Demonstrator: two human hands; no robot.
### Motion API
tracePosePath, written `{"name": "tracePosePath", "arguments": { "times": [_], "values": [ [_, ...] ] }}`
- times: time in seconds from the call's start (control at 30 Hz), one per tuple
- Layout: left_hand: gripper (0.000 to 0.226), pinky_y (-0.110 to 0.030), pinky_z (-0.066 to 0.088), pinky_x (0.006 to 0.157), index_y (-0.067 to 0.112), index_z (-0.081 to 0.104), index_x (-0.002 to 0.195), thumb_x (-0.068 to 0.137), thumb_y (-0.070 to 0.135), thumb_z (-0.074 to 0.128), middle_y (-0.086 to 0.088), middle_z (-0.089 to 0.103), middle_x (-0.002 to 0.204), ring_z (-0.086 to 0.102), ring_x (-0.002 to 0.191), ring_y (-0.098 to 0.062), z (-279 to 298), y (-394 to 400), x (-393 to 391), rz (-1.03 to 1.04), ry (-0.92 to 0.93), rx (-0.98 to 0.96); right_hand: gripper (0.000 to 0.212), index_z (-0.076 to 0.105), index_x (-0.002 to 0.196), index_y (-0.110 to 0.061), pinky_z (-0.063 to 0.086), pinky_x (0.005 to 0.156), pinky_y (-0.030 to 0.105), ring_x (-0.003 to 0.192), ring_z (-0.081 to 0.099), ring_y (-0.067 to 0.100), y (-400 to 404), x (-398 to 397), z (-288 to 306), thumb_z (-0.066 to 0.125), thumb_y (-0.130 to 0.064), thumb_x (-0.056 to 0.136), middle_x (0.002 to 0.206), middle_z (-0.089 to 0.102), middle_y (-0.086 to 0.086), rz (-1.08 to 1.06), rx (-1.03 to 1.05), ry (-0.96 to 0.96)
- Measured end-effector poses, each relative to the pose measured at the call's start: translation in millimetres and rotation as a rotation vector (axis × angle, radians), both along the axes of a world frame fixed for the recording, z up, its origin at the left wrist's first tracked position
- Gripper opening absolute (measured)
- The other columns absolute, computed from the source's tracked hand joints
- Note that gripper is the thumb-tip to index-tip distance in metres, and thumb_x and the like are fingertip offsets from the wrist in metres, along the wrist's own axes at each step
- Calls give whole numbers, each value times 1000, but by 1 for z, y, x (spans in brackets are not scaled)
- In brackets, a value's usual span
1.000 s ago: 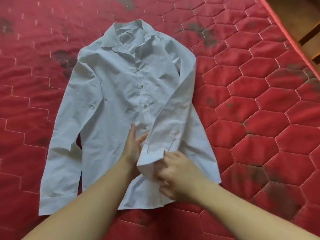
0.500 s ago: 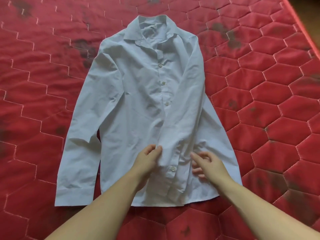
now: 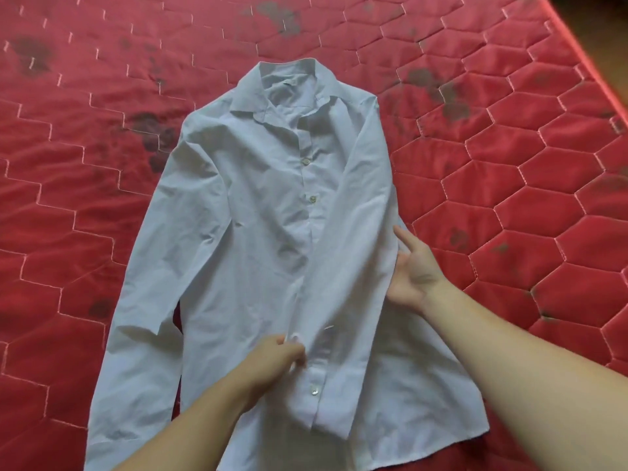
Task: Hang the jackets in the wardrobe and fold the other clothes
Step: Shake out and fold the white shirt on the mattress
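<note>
A pale blue long-sleeved shirt (image 3: 258, 253) lies face up on the red quilted mattress (image 3: 509, 215), collar pointing away from me. Its right sleeve is folded down over the front along the button placket, the cuff near the hem. The other sleeve lies stretched out on the left side. My left hand (image 3: 277, 356) pinches the fabric at the placket low on the shirt. My right hand (image 3: 413, 270) is at the shirt's right edge, palm turned up, fingers straight and slipped against the side seam.
The mattress has dark stains (image 3: 153, 134) left of the shirt's shoulder and more at the upper right (image 3: 452, 100). Its piped edge (image 3: 591, 66) runs diagonally along the top right corner.
The right hand has moved up and out from the lower front to the shirt's right side edge. The left hand has stayed on the placket. The view has shifted, the shirt sits lower in frame.
</note>
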State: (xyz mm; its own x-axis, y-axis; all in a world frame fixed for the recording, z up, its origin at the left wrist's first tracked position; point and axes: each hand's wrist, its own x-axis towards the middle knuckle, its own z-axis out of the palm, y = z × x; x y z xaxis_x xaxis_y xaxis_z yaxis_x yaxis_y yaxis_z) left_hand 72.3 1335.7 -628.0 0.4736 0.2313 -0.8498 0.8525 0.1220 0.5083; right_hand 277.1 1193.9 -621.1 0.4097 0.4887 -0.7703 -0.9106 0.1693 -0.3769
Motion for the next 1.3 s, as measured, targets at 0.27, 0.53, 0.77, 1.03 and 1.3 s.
{"name": "tracePosePath", "arguments": {
  "times": [0.27,0.53,0.77,1.03,1.3],
  "values": [
    [14,-20,37,51,18,63,51,49,31,57,8,57,53,51,49,-4,-11,14,26,-402,150,107,43,60,126,-19,53,88,39,106,67,21,3,95,2,57,-42,90,123,67,3,-208,71,-73],
    [22,-8,44,50,30,78,86,77,50,73,15,73,78,66,64,2,1,32,153,-213,-144,-117,41,77,104,-20,57,82,31,101,69,19,14,122,-7,44,-43,97,107,73,2,172,206,-177],
    [24,-25,44,64,12,72,70,87,29,72,-1,64,71,57,67,-13,-19,31,148,-323,-121,-66,47,61,115,-15,56,81,39,98,70,26,40,166,-2,43,-53,95,104,73,8,48,71,-256],
    [30,-32,52,74,12,78,86,86,40,70,-5,76,85,69,75,-17,-30,30,137,-206,-133,1,38,63,99,-8,53,92,42,98,69,26,37,173,-6,59,-44,88,110,68,10,-432,-310,-333],
    [10,-23,53,70,16,77,81,82,26,78,-3,75,81,67,71,-10,-25,19,116,-45,-232,-157,67,39,144,-21,43,95,31,115,51,16,15,153,-16,67,-23,83,135,48,-1,-178,-720,-609]
  ]
}}
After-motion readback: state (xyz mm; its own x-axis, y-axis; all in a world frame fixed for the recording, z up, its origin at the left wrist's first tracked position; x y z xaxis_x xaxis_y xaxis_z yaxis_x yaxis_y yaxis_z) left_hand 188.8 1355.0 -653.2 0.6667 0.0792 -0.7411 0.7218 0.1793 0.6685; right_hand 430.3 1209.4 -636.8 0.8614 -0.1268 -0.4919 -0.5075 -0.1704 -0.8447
